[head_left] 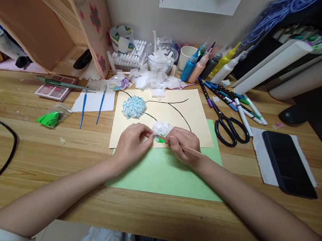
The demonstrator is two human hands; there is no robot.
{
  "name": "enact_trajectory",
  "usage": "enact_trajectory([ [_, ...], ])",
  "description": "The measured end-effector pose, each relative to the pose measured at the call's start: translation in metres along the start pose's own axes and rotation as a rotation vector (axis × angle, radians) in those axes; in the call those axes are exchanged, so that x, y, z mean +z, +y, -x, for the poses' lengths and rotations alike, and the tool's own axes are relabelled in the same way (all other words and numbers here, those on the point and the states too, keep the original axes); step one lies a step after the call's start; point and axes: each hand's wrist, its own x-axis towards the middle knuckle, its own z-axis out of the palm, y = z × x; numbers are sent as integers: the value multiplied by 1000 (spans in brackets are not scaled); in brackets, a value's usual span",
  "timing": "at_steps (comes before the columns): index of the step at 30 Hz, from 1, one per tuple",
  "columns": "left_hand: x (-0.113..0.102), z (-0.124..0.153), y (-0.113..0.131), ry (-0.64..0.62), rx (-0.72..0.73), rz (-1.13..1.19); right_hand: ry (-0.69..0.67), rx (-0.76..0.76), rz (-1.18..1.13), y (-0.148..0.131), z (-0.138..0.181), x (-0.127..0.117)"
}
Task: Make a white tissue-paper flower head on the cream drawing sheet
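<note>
My right hand (183,143) grips a thin wooden stick (192,151) whose tip points at a small bright green piece (160,139) below a white paper flower (162,127). Thumb and forefinger of my left hand (133,142) are pinched together at that flower's left lower edge; what lies between them is too small to make out. Both hands rest on a cream sheet (161,113) with drawn dark stems and a fluffy blue-white paper flower (134,107). Beneath it lies a green sheet (163,174).
Black-handled scissors (228,127), several pens (240,103) and a black phone (289,163) lie at right. Torn white paper (152,78) and paint bottles (190,66) stand behind. At left are two blue brushes (83,109) and a green lump in plastic (49,119).
</note>
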Motion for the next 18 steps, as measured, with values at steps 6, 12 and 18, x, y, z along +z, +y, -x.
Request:
enact_trajectory([
  [6,-1,-1,2,-7,-10,5,31,51,-12,0,1,0],
  [12,-1,0,2,-9,2,-7,-26,31,-14,0,0,1],
  [18,0,1,2,2,7,-23,-23,150,-12,0,-4,2],
])
